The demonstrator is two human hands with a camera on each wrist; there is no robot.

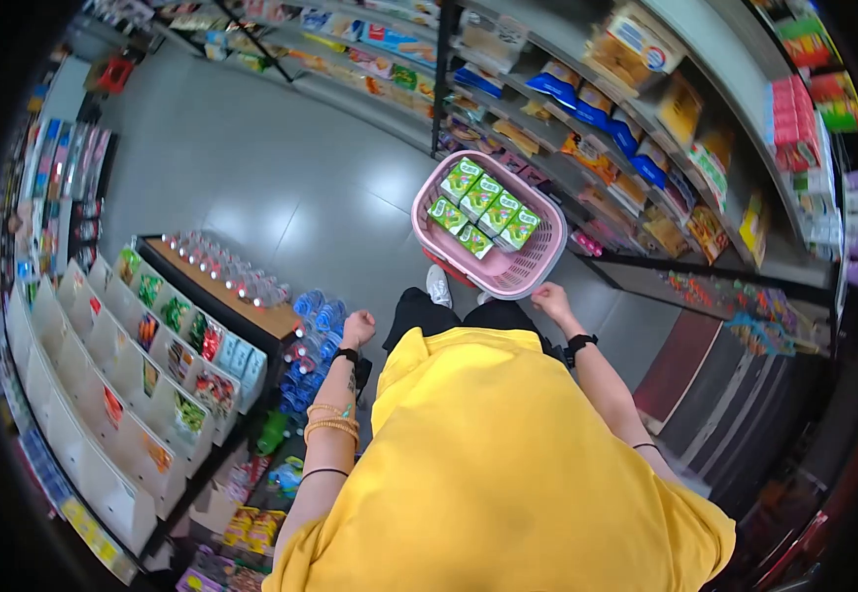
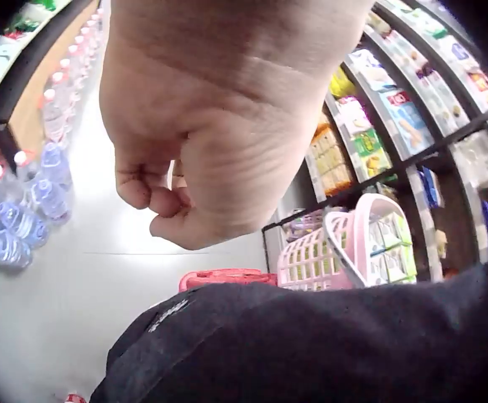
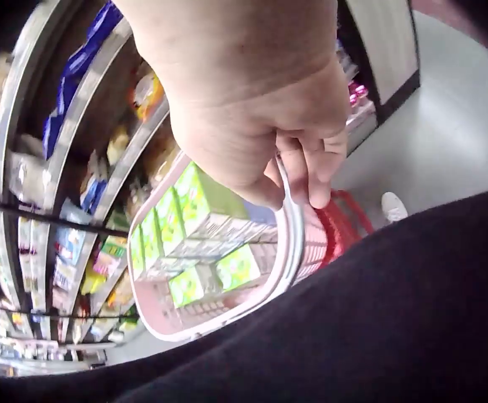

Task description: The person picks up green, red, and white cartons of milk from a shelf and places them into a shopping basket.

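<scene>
A pink plastic basket (image 1: 514, 264) with slotted walls is in front of the legs in the head view. Several green-and-white boxes (image 1: 486, 191) lie inside it, mostly toward its far end. My right hand (image 1: 551, 300) is at the basket's near right end; in the right wrist view its fingers curl round the pale basket handle (image 3: 293, 231). To the left of the body, my left hand (image 1: 358, 328) hangs loosely curled with nothing in it, apart from the basket. A red plastic object (image 3: 338, 235) shows under the basket, mostly hidden by it.
Shelves of packaged snacks (image 1: 587, 104) run along the right. On the left stand a tiered display rack (image 1: 133, 395) and a wooden ledge with rows of small bottles (image 1: 227, 268). Larger water bottles (image 1: 319, 331) cluster beside the left hand. Grey tiled floor (image 1: 251, 148) stretches ahead.
</scene>
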